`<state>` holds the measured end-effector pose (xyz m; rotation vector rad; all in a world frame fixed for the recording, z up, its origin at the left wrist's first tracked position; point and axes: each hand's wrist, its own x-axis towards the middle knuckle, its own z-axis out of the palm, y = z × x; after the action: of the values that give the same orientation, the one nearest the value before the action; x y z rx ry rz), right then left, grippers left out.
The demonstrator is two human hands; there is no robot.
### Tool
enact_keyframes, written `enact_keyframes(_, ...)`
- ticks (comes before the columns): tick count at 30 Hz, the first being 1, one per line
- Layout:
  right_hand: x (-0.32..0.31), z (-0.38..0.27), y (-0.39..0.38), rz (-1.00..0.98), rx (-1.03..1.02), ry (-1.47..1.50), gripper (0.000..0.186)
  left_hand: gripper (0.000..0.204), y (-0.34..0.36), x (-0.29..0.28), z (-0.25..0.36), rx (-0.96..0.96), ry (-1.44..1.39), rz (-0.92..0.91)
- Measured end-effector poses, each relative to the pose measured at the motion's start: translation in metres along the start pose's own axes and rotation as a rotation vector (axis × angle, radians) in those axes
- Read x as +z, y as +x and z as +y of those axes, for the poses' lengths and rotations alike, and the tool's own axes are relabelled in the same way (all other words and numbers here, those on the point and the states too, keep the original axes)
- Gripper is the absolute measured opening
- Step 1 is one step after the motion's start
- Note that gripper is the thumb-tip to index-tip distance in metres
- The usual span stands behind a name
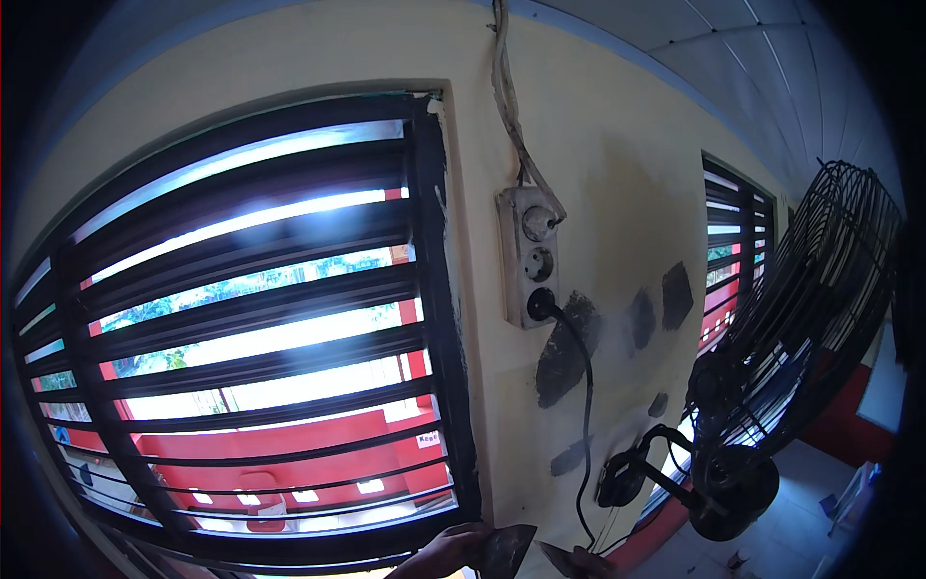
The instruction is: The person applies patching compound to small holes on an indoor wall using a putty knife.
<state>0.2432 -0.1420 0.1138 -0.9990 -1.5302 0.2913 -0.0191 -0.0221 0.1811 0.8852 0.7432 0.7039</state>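
At the lower edge, my left hand [453, 550] grips a dark, flat metal blade, like a putty knife [506, 550]. Just right of it, my right hand [588, 565] is closed on a second flat tool, like a scraper [555, 560]; both are partly out of frame. They are low beside the cream wall [526, 425], under several dark grey patches [564, 357]. A white three-socket power strip [526, 256] is mounted above, with a black plug and cable running down.
A louvered window [256, 309] with a dark frame fills the left. A black wall fan [791, 318] on a bracket juts out at the right, before a second window [728, 222]. Below are red lower walls and a tiled floor [772, 521] with some objects.
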Motion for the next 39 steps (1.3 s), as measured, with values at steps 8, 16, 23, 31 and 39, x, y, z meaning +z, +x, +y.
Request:
enact_keyframes(8,-0.017,-0.037,0.013,0.101,-0.222,-0.182,0.025,0.024,0.011,-0.006,0.021,0.208,0.298,-0.033)
enact_keyframes(16,-0.026,-0.058,0.004,0.175,-0.044,-0.267,0.034,0.017,0.032,0.01,0.038,0.096,0.292,-0.126)
enact_keyframes(23,-0.015,-0.053,0.014,0.444,0.466,0.428,0.07,0.025,0.024,0.015,0.026,-0.012,0.255,-0.198)
enact_keyframes(31,-0.032,-0.043,0.019,0.379,0.537,0.692,0.066,0.028,0.032,0.009,0.021,-0.013,0.343,-0.275)
enact_keyframes(39,-0.01,-0.046,0.023,0.358,0.633,0.666,0.071,0.026,0.037,0.006,0.011,-0.094,0.145,-0.247)
